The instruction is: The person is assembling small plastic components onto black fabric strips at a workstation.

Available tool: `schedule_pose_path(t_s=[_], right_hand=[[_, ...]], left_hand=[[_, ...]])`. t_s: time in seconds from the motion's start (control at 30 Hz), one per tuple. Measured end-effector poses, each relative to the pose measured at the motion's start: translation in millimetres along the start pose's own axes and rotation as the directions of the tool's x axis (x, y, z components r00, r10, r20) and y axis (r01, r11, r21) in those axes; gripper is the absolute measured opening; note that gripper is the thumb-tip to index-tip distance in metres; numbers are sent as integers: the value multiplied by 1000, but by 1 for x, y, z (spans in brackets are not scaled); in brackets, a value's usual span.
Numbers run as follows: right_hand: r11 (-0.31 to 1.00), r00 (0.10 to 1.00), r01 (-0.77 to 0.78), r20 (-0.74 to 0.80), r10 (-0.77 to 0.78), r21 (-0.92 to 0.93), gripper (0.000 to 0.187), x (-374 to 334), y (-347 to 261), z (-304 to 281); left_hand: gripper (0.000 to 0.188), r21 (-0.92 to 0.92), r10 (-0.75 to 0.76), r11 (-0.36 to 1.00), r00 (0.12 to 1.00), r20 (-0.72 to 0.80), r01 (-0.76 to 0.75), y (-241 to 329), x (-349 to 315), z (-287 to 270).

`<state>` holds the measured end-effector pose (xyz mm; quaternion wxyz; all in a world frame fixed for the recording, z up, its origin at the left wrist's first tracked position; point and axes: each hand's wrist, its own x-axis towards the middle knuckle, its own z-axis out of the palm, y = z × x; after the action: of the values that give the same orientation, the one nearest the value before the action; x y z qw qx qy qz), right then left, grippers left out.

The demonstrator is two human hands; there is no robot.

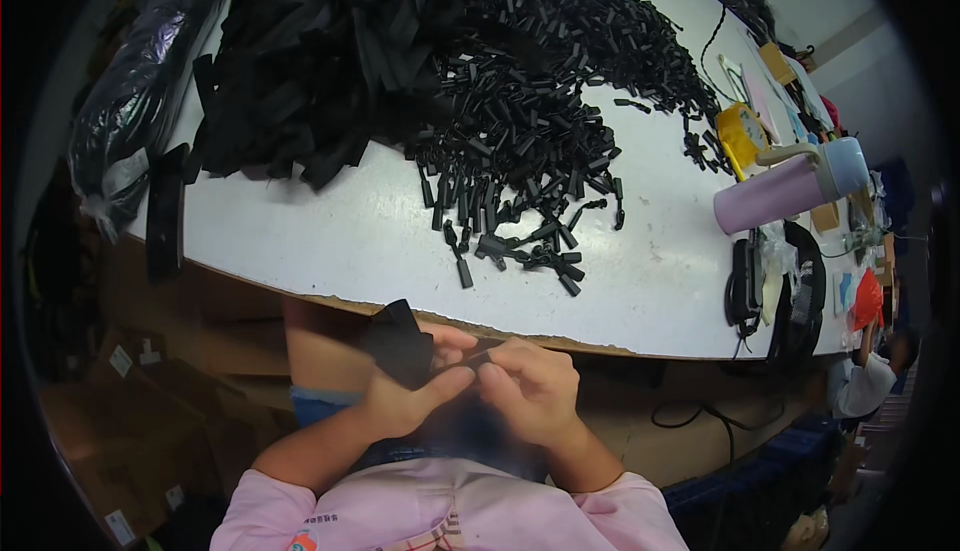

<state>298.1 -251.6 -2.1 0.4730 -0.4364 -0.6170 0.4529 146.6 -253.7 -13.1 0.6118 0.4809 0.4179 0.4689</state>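
Both my hands are together in front of the table's front edge, above my lap. My left hand (410, 396) is closed on black fabric strips (396, 343), which stick up beyond the fingers. My right hand (530, 386) pinches a small black piece (478, 359) at the end of the fabric, close to my left fingertips; its exact kind is hidden by the fingers. On the table just beyond lie loose small black plastic pieces (462, 269), slim and tube-like with narrow ends. They run back into a large heap of the same pieces (540, 101).
A big pile of black fabric strips (310, 61) covers the table's (290, 241) back left, beside a plastic-wrapped black bundle (140, 81). At right stand a pink bottle (770, 196), a yellow tape roll (740, 136) and a black pouch (797, 296). Cardboard boxes (150, 441) sit below left. Another person (865, 381) is far right.
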Motion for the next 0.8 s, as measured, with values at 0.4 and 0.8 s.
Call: schedule_pose_path(t_s=[0.4,0.8], right_hand=[[989,995,-82,72,73,122,6,0,9,2],[471,943,124,-44,-329,-873,18,54,12,-26]], left_hand=[[20,202,365,905,927,87,-375,-9,9,-9],[16,-36,-128,991,990,-63,126,4,12,-10]])
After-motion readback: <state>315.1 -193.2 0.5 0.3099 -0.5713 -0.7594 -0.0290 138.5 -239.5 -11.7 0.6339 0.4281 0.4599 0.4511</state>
